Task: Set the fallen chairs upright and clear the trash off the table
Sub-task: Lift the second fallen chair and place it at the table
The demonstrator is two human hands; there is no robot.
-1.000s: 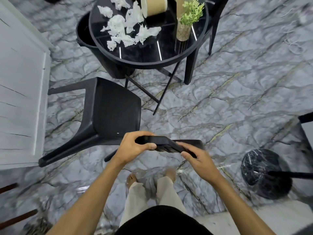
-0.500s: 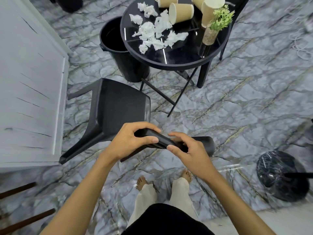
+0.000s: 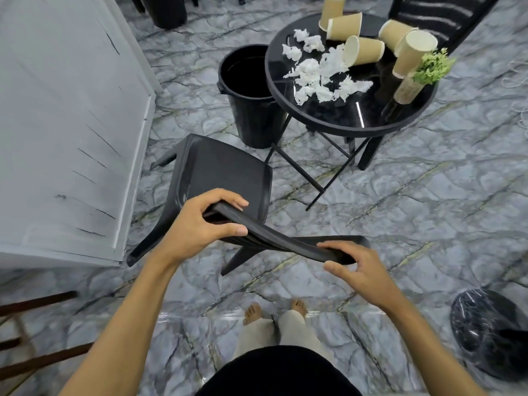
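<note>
A black plastic chair (image 3: pixel 223 172) stands tilted below me, its seat facing up and its backrest top rail toward me. My left hand (image 3: pixel 200 224) grips the left end of that rail. My right hand (image 3: pixel 357 270) holds the rail's right end, fingers loosely curled around it. Beyond, a round black table (image 3: pixel 343 121) carries crumpled white tissues (image 3: pixel 317 75) and several tipped brown paper cups (image 3: pixel 363 50). A black bin (image 3: pixel 251 98) stands open at the table's left edge.
A small potted plant (image 3: pixel 420 78) stands on the table's right side. Another black chair (image 3: pixel 440 15) sits behind the table. A white cabinet (image 3: pixel 65 132) lies close on the left, a round black stand base (image 3: pixel 491 335) at lower right, wooden bars (image 3: pixel 34 332) at lower left.
The chair has risen from lying on its side toward upright as both hands lifted the backrest. The view swung so the table now sits farther right.
</note>
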